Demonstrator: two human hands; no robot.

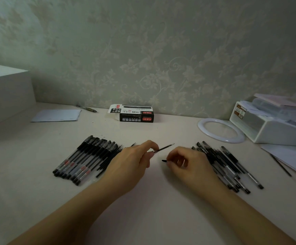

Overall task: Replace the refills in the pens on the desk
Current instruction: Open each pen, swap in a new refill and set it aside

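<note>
My left hand (133,161) pinches a thin dark refill (164,148) whose tip points up and to the right. My right hand (186,163) is closed on a small black pen part (164,160) that sticks out to the left of its fingers. A neat row of black capped gel pens (85,156) lies left of my left hand, with loose refills beside it. A looser pile of pens (226,165) lies right of my right hand, partly hidden by it.
A black and white pen box (134,114) lies near the wall. A white ring (220,129) and a white organiser (274,124) stand at the right, with papers (290,156) in front. Papers (57,115), a pen (87,108) and a white box (5,92) are at the left.
</note>
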